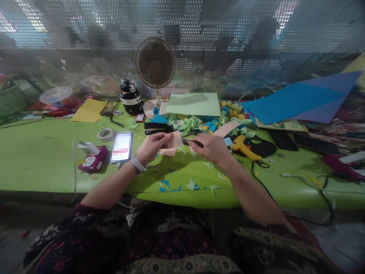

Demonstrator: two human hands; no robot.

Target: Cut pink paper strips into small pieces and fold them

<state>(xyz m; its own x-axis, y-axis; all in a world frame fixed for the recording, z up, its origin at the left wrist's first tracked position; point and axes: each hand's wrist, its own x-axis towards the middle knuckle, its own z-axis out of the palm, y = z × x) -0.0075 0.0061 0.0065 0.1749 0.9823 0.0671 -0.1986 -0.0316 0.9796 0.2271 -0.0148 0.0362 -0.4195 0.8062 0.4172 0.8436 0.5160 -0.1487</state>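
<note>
My left hand (154, 146), with a white watch band on the wrist, pinches a piece of pale pink paper (172, 144) above the green table (42, 152). My right hand (209, 146) is closed around a dark thin tool (192, 142), a pen or a blade, I cannot tell which. Its tip meets the pink paper's right edge. Small blue and green paper scraps (188, 184) lie on the table just below my hands.
A phone (122, 146) and a magenta device (92, 160) lie to the left. A yellow glue gun (243, 147) lies to the right, its black cord trailing toward me. A small fan (155, 64), a black stapler (158, 126), a tape roll (105, 134) and coloured paper sheets (296, 99) lie behind.
</note>
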